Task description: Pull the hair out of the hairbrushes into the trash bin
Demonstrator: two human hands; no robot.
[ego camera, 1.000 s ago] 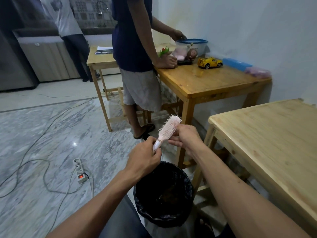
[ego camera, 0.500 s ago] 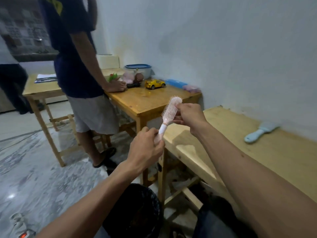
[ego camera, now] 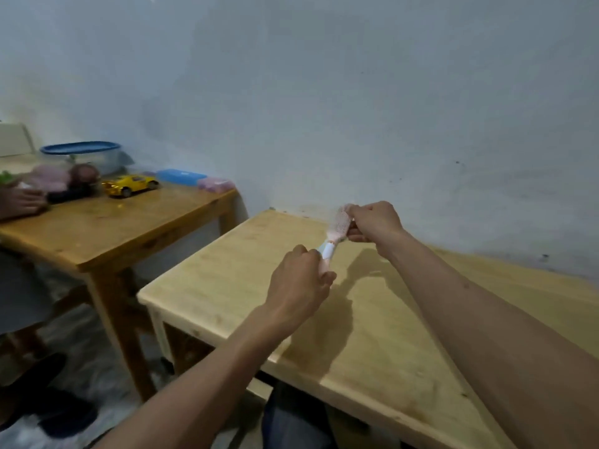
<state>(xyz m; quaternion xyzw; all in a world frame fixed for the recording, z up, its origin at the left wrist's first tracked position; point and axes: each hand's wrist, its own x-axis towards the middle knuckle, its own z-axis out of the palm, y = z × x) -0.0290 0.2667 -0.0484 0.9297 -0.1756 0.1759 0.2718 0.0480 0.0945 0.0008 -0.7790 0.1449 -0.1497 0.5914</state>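
Observation:
I hold a pink hairbrush (ego camera: pixel 337 226) above the light wooden table (ego camera: pixel 227 286). My left hand (ego camera: pixel 299 285) grips its white and pink handle from below. My right hand (ego camera: pixel 372 223) pinches the head of the brush at its far end. The brush points up and away toward the wall. No trash bin is in view, and no loose hair can be made out.
A darker wooden table (ego camera: pixel 107 231) stands to the left with a yellow toy car (ego camera: pixel 131 184), a blue-lidded container (ego camera: pixel 82 153), a blue box (ego camera: pixel 181 176) and a pink pack (ego camera: pixel 215 184). Another person's hand (ego camera: pixel 19 202) rests on it. A white wall (ego camera: pixel 324 92) runs behind.
My view has swung right and up; the black trash bin and the floor dropped out of sight. Both hands carried the brush from over the bin to above the light table.

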